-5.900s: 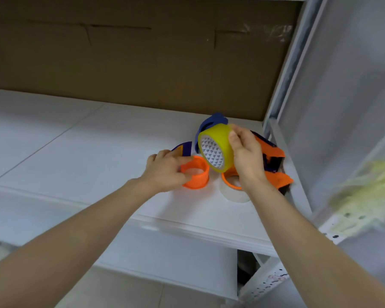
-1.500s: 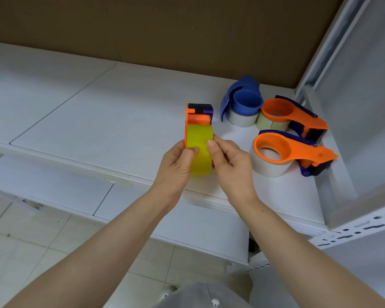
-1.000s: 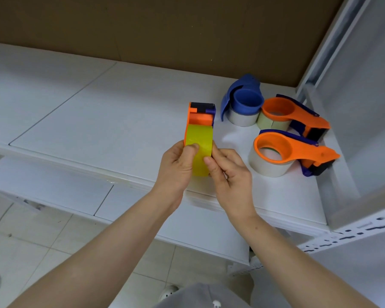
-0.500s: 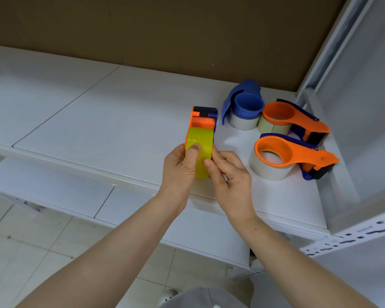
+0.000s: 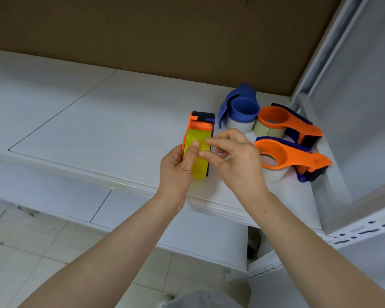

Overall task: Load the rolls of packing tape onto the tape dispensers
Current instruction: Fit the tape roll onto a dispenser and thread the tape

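A yellow tape roll (image 5: 199, 161) sits inside an orange dispenser (image 5: 199, 126) held upright over the white shelf (image 5: 98, 130). My left hand (image 5: 178, 170) grips the dispenser from the left, thumb pressed on the yellow tape. My right hand (image 5: 233, 156) hovers at the roll's right side, its index finger and thumb pinching at the tape surface near the top, other fingers spread. Three loaded dispensers lie at the right: a blue one (image 5: 241, 107) and two orange ones (image 5: 291, 123) (image 5: 293, 158).
A brown cardboard panel (image 5: 165, 36) backs the shelf. A grey metal upright (image 5: 320, 52) and side panel close off the right. A lower shelf board (image 5: 53, 192) and tiled floor (image 5: 31, 252) show below the front edge.
My right hand has shifted up from the roll's lower side to pick at the tape near its top. My left thumb has slid higher on the roll. The dispenser stays upright.
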`<state>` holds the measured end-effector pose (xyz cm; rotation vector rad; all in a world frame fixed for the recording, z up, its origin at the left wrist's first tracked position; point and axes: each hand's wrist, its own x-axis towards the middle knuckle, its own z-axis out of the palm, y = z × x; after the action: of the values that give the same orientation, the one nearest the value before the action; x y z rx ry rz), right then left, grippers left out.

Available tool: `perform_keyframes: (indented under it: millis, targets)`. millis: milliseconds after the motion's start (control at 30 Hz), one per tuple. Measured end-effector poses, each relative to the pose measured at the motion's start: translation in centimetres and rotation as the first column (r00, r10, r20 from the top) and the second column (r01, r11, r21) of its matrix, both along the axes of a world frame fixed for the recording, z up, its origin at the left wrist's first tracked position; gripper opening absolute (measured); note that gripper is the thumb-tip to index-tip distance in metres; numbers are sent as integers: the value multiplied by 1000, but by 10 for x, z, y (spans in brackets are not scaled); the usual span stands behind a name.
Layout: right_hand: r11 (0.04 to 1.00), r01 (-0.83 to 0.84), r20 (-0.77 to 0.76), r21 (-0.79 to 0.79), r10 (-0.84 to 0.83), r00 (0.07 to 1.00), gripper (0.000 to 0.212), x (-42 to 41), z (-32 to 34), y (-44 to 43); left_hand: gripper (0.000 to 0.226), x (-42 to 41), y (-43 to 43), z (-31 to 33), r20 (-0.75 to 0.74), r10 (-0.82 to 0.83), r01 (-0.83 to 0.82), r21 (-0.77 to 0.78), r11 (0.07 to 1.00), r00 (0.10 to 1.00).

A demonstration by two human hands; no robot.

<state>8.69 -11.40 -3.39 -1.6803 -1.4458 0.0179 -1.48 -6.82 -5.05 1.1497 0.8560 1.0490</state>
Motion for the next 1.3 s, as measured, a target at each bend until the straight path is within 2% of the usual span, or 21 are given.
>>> perform_keyframes:
  millis: [133, 200, 267, 300, 400, 500, 600, 733, 933, 1133, 1200, 1300]
  targets:
    - [996, 12, 202, -94, 8, 979, 18, 3, 18, 3, 27, 0, -2, -1, -2, -25, 25, 16, 1000, 1000]
    - [988, 105, 444, -117, -43, 895, 13, -2, 19, 5, 28, 0, -1, -1, 7, -22, 22, -2, 1000, 1000]
    - [987, 136, 525, -84, -72, 848, 9, -3, 18, 6, 32, -1, -1, -2, 7, -25, 25, -15, 1000, 1000]
    - [987, 126, 489, -101, -61, 870, 9, -2, 19, 6, 36, -2, 0, -3, 4, -40, 40, -13, 999, 999]
    - [977, 56, 232, -204, -7, 973, 14, 7, 28, 11, 36, -5, 2, -4, -1, -89, 89, 0, 996, 996]
    - [969, -1, 19, -246, 6, 1000, 11, 15, 39, 16, 26, -7, 4, -4, -8, -135, 135, -5, 991, 991]
    - [960, -61, -149, -273, 20, 989, 5, 15, 38, 19, 18, -11, 7, -3, 1, -195, 195, -11, 981, 981]
    - [957, -41, -214, -289, -23, 977, 6, 15, 33, 20, 25, -12, 12, 0, 15, -269, 269, -30, 963, 963]
    - [952, -47, -439, -304, -96, 893, 8, 22, 28, 26, 21, -12, 12, 3, -17, -196, 195, -41, 980, 981]
    - [968, 21, -507, -250, -149, 849, 10, 26, 27, 25, 25, -4, 15, 11, 14, -99, 100, -148, 984, 995]
    - [970, 58, -466, -237, -166, 869, 11, 26, 27, 25, 15, -2, 13, 12, -3, -119, 118, -94, 989, 993]
    - [972, 133, -341, -192, -194, 920, 14, 28, 30, 22, 20, 1, 9, 14, -83, -208, 208, -8, 978, 975]
